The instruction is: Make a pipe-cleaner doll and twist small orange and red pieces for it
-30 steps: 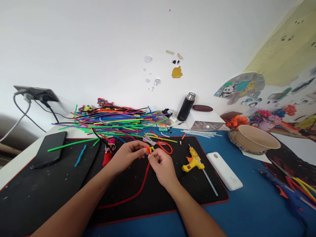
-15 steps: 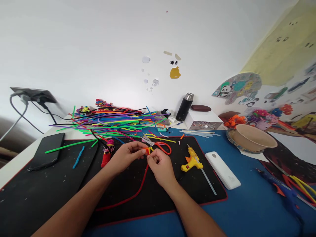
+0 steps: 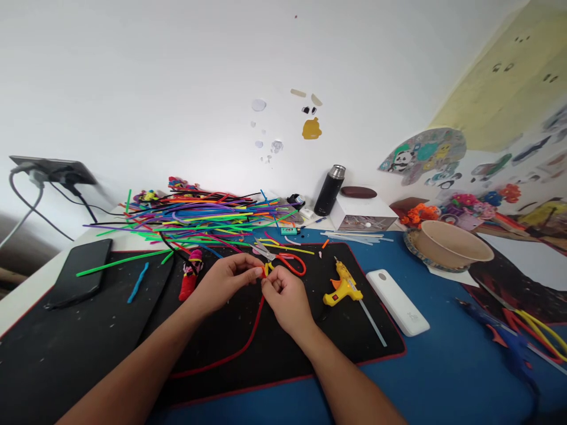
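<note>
My left hand (image 3: 231, 278) is closed, thumb and forefinger pinching a small red-orange and yellow piece, mostly covered by the fingertips. Close against it, my right hand (image 3: 286, 295) pinches a red pipe cleaner (image 3: 254, 333), whose long tail curves down and left over the black mat. Just behind the fingers lie scissors (image 3: 290, 262) with orange-red handles, blades pointing away to the left. A small red pipe-cleaner figure (image 3: 188, 283) with a pink and black top rests left of my left hand. Right of my right hand is a yellow glue gun (image 3: 343, 289) with a glue stick in its back.
A heap of coloured pipe cleaners (image 3: 208, 215) spreads along the wall. A black phone (image 3: 82, 271) and a short blue twisted piece (image 3: 138, 283) lie left. To the right are a white power bank (image 3: 396, 302), a black flask (image 3: 330, 190), a beige bowl (image 3: 456, 245) and a blue glue gun (image 3: 509, 342).
The fingertips have closed in, so less of the orange piece shows between them. Both hands stay in nearly the same place. The whole view has shifted slightly.
</note>
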Demonstrator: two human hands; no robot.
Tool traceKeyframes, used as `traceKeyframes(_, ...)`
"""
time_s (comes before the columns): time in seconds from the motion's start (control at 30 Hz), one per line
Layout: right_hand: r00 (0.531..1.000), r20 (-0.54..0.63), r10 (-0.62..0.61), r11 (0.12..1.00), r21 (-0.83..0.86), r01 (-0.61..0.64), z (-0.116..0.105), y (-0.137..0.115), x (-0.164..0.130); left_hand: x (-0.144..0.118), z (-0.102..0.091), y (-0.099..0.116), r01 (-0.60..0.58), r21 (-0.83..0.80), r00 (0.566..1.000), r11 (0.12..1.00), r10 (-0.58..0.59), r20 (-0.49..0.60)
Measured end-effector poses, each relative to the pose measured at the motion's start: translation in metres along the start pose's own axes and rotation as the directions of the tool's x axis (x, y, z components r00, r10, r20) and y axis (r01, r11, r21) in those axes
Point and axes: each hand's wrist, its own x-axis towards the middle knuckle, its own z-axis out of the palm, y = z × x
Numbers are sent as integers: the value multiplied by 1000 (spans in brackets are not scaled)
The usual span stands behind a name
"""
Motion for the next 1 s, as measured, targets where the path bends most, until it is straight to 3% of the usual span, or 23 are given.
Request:
traceKeyframes(0.6,1000,6,-11,998,-60,11,1,-1,-1,0,2,1,26,4,1000,1000,-26,-5)
traceKeyframes(1.0,1000,30,-6,999,-41,7,1,-1,-1,-1,0,-2,56,-101,998,993,-57,-10)
